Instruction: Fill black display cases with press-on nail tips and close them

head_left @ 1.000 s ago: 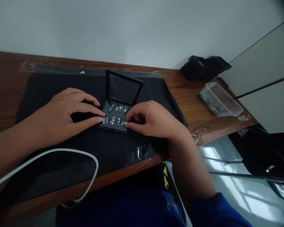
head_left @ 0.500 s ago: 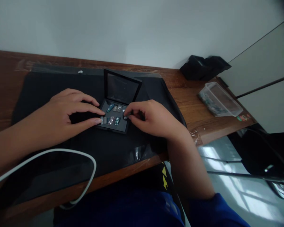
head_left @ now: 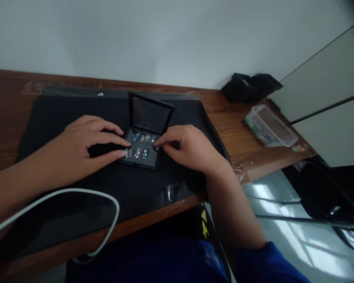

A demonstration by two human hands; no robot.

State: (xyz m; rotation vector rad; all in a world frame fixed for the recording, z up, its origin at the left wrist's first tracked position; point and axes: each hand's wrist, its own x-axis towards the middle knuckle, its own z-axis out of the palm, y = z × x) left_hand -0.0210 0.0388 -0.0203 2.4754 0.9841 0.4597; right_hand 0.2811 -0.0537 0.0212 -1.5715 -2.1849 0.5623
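Observation:
A small black case (head_left: 149, 162) lies on the dark mat, its clear-windowed lid (head_left: 150, 114) tilted up at the back. Decorated press-on nails sit in two rows inside, among them a teal one (head_left: 136, 137), a pink glittery one (head_left: 137, 153) and a green one with a star (head_left: 145, 153). My left hand (head_left: 87, 141) rests with fingers apart, index finger and thumb touching the left side of the case. My right hand (head_left: 187, 145) has thumb and index finger drawn together over a press-on nail (head_left: 156, 148) at the right end of the upper row; the fingertips partly cover it.
A white cable (head_left: 85, 190) loops over the mat (head_left: 61, 106) and the table's front edge. To the right stand a clear plastic tub (head_left: 271, 125) with small packets and black bins (head_left: 250, 87). A white scrap (head_left: 100, 94) lies behind the case.
The whole view has shifted slightly. Both hands keep nearly the same places at the case; my right fingertips have moved slightly at the rightmost upper nail.

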